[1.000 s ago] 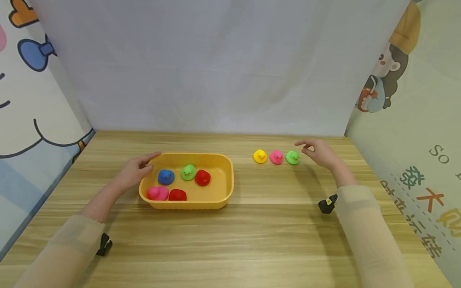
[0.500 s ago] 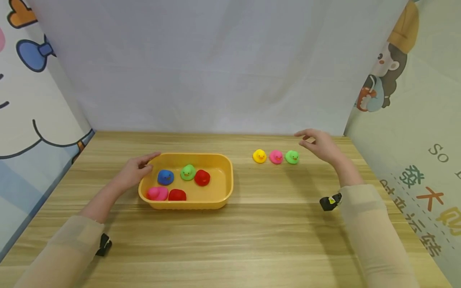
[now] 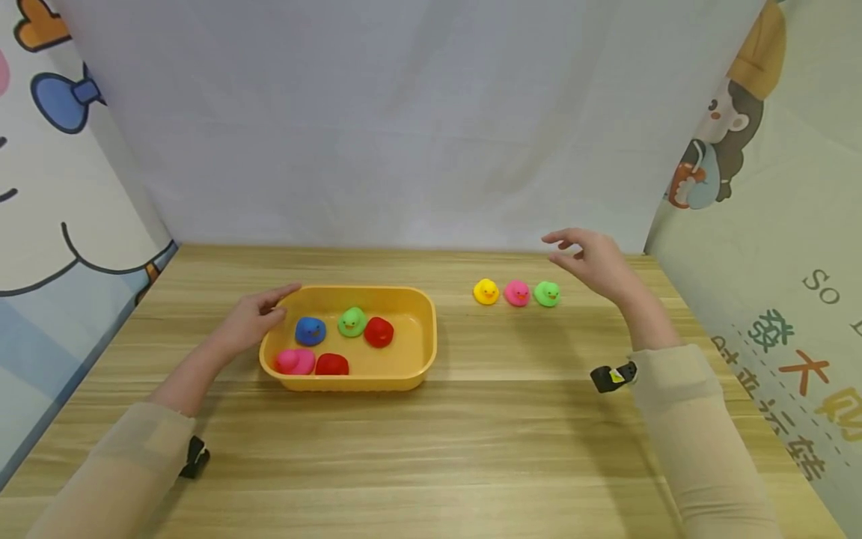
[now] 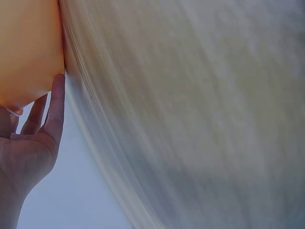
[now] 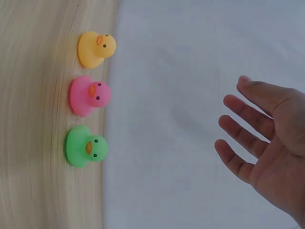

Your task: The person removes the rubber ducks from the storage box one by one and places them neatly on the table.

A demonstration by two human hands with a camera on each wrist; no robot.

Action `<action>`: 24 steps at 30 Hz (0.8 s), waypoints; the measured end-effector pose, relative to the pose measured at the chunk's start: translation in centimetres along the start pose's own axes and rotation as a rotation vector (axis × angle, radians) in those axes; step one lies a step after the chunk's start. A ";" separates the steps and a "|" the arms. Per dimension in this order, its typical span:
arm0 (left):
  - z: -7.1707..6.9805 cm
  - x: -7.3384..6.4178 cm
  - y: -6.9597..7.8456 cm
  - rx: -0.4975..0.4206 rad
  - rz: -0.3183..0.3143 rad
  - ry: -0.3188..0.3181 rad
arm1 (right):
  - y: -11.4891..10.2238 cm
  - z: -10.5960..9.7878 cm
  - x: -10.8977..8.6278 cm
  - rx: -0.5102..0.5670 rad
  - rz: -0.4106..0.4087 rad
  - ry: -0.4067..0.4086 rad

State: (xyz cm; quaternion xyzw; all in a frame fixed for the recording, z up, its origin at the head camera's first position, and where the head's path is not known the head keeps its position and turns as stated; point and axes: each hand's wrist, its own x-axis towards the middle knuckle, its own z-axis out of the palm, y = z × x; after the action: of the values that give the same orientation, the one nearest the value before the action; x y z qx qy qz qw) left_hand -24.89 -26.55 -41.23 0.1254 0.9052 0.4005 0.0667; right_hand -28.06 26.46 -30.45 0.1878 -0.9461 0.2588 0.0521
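My left hand [image 3: 248, 323] rests against the left end of a yellow-orange plastic basket [image 3: 424, 318], its fingers fairly straight along the rim. In the left wrist view, fingertips [image 4: 58, 88] touch the basket's outer wall. Inside lie a blue duck [image 3: 310, 331], a green duck [image 3: 352, 323], a pink duck [image 3: 296, 361] and two red toys [image 3: 379, 332]. Right of the basket stand a yellow duck [image 3: 486, 292], a pink duck [image 3: 517, 293] and a green duck [image 3: 547, 294] in a row. Raised above and behind the green one, my right hand [image 3: 595, 262] holds nothing, fingers loosely bent and spread.
The wood-grain table [image 3: 431, 457] meets a white cloth backdrop [image 3: 404, 150] just behind the row of ducks. Printed cartoon panels flank both sides, one of them the right panel [image 3: 774, 247]. A black wrist device [image 3: 613, 376] sits beside the right cuff.
My right hand has risen away from the green duck toward the backdrop, then shifted slightly left, its fingers spreading more. The left hand, basket and ducks stay where they were.
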 end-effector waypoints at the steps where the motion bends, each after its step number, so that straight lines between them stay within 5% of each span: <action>1: 0.0 0.0 0.0 -0.003 -0.003 -0.001 | -0.2 0.0 0.0 -0.001 0.000 0.006; 18: 0.1 0.0 -0.1 0.001 0.006 0.007 | -5.0 0.1 -0.5 0.031 -0.063 0.098; 24: 0.1 0.0 0.1 -0.031 -0.009 -0.001 | -6.8 0.5 -0.5 0.077 -0.148 0.153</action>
State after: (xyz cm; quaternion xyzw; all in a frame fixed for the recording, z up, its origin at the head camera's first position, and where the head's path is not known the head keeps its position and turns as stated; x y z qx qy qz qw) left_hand -24.88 -26.46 -41.22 0.1205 0.8995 0.4139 0.0709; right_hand -24.94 20.96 -27.77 0.2389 -0.9122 0.3039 0.1357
